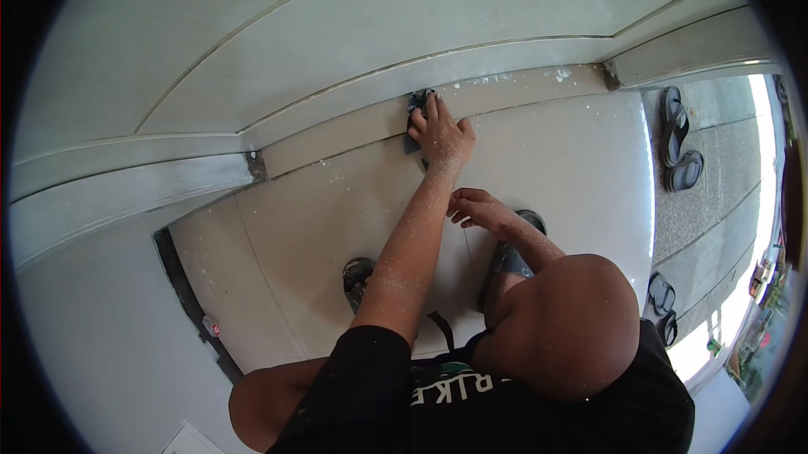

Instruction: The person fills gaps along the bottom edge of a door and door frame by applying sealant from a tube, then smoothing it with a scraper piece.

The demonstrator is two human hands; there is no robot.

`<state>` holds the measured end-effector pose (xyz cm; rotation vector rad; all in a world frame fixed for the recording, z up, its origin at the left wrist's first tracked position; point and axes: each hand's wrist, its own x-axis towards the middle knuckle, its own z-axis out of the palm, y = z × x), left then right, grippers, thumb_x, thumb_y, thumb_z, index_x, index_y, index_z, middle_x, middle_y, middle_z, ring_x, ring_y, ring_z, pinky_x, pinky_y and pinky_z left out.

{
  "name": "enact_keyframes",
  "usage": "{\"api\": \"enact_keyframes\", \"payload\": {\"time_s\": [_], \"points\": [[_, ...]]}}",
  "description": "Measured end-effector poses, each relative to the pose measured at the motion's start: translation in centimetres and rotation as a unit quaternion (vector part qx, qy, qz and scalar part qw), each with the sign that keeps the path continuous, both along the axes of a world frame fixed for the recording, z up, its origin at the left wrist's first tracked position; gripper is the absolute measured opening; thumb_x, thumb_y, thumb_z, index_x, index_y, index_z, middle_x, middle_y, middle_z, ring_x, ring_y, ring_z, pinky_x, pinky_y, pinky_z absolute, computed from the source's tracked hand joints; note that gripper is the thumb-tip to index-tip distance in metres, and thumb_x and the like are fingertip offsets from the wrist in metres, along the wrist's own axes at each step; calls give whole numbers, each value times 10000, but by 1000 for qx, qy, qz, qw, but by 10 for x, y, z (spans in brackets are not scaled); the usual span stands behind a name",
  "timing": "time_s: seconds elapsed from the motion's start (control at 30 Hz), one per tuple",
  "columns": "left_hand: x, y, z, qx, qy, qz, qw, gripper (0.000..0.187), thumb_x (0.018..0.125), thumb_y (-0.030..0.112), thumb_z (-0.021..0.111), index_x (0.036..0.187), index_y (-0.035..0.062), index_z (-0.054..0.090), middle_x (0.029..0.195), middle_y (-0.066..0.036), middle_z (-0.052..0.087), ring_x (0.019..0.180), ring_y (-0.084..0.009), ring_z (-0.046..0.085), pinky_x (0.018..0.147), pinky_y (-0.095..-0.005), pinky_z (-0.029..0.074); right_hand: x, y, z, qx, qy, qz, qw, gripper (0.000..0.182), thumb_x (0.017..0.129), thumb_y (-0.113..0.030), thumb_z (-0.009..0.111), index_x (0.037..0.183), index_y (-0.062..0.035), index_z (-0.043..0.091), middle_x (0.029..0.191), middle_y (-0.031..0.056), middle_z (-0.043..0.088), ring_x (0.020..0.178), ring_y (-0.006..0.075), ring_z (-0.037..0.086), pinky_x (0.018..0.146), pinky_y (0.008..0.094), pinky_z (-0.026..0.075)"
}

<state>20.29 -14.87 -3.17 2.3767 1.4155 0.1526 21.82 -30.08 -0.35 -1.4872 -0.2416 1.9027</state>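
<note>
My left hand (444, 136) reaches forward, palm down, to the foot of a pale panelled door (438, 75). Under its fingers is a dark, dusty sheet-like piece (412, 143), pressed on the beige sill strip (337, 130) where it meets the door. What the piece is made of does not show clearly. My right hand (481, 210) hovers beside my left forearm, fingers loosely bent and apart, with nothing seen in them. White flecks of dust cover both forearms.
I squat on beige floor tiles (547, 159) in dark sandals (358, 273). White specks dot the sill. Door frame posts (135, 189) stand on both sides. To the right, past the tile edge, several slippers (673, 130) lie on rough paving. A small red-and-white item (211, 326) lies by the left wall.
</note>
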Motion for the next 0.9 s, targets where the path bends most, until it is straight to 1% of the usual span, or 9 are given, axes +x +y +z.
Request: {"api": "enact_keyframes", "payload": {"time_s": [0.1, 0.17, 0.27, 0.3, 0.43, 0.5, 0.63, 0.73, 0.9], "points": [[-32, 22, 0, -21, 1, -61, 998, 645, 850, 276, 541, 1432, 15, 448, 1545, -99, 355, 1324, -394, 338, 1083, -553, 267, 1, -2, 5, 6, 14, -11, 1000, 240, 946, -281, 572, 1119, -123, 621, 993, -12, 649, 924, 107, 612, 834, 306, 495], [-51, 31, -4, 33, 25, 35, 999, 619, 851, 272, 540, 1418, 35, 468, 1524, -86, 392, 1315, -388, 352, 1075, -552, 276, 5, -10, 5, 0, 10, -21, 1000, 243, 949, -287, 573, 1119, -121, 622, 992, -12, 650, 922, 107, 613, 834, 305, 495], [-34, 24, 1, 24, 13, 69, 997, 612, 842, 253, 558, 1393, -4, 483, 1502, -85, 409, 1265, -356, 388, 1060, -526, 296, 5, -14, 2, -12, 3, -37, 999, 248, 952, -291, 573, 1122, -117, 623, 991, -9, 650, 922, 109, 615, 834, 304, 496], [-21, 16, 2, 12, -6, 24, 1000, 606, 834, 253, 563, 1376, -10, 498, 1485, -83, 429, 1261, -356, 390, 1058, -521, 300, 5, -13, 2, -23, 2, -38, 999, 250, 953, -289, 571, 1125, -115, 623, 993, -6, 650, 925, 110, 616, 835, 304, 496], [27, -21, 1, -26, -21, -2, 999, 615, 826, 259, 575, 1386, 17, 495, 1487, -67, 429, 1267, -333, 392, 1044, -517, 313, 10, -2, 11, -17, -31, -39, 999, 253, 943, -274, 579, 1131, -111, 624, 998, 0, 649, 931, 116, 618, 834, 304, 496], [9, -12, 3, -20, -26, 7, 999, 589, 839, 253, 556, 1381, 28, 502, 1495, -69, 428, 1267, -340, 394, 1048, -533, 309, 11, -4, 6, 22, -12, -50, 998, 263, 939, -275, 587, 1139, -108, 624, 1010, 6, 653, 940, 122, 618, 837, 304, 495], [-22, 11, 0, -13, -19, 25, 999, 564, 857, 242, 534, 1379, 33, 497, 1511, -70, 419, 1272, -352, 394, 1042, -564, 308, 7, -12, -1, -13, -11, -65, 998, 257, 943, -278, 591, 1134, -109, 623, 1023, 7, 655, 948, 122, 617, 843, 303, 493], [-19, 11, -8, -5, -20, 38, 999, 566, 856, 243, 538, 1375, 22, 491, 1509, -79, 418, 1275, -353, 393, 1031, -576, 312, 3, -15, 1, -45, 5, -37, 998, 248, 939, -265, 591, 1131, -111, 619, 1024, 6, 655, 950, 119, 616, 848, 303, 490], [-14, 19, -3, 7, -31, 35, 999, 559, 848, 256, 551, 1342, -1, 500, 1478, -114, 435, 1271, -360, 393, 1019, -582, 323, 8, -7, 3, -12, -2, -56, 998, 240, 936, -264, 579, 1128, -124, 614, 1006, -5, 656, 944, 115, 614, 853, 305, 487]]}}
